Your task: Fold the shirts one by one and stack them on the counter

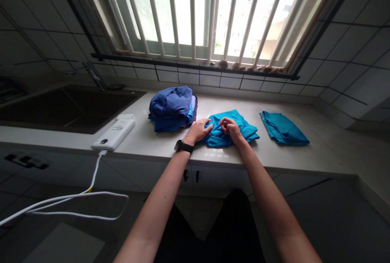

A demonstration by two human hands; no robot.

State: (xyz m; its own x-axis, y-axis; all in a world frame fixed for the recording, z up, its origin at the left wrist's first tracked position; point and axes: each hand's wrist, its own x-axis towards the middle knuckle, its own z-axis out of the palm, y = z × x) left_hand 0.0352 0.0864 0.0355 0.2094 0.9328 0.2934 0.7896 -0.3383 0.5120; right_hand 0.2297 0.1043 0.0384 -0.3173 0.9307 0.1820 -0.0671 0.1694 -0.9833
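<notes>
A rumpled turquoise cloth garment [225, 137] lies on the white countertop in front of me. On its left end rests my left hand [199, 130], with a dark watch on the wrist; its fingers are stretched out and the thumb is apart from them. Over the middle of the garment is my right hand [230, 128], its fingers curled in toward the thumb. Whether a bit of cloth is caught between those fingers I cannot make out. Just left of my hands stands a pile of folded blue and purple clothes [170, 106]. To the right lies a folded turquoise garment [284, 129].
A white box-shaped device [114, 133] sits near the counter's front edge, its white cable [96, 173] hanging down and looping. Further left is a dark sink [68, 106] with a faucet [96, 77]. A barred window [201, 15] is behind the countertop [323, 145].
</notes>
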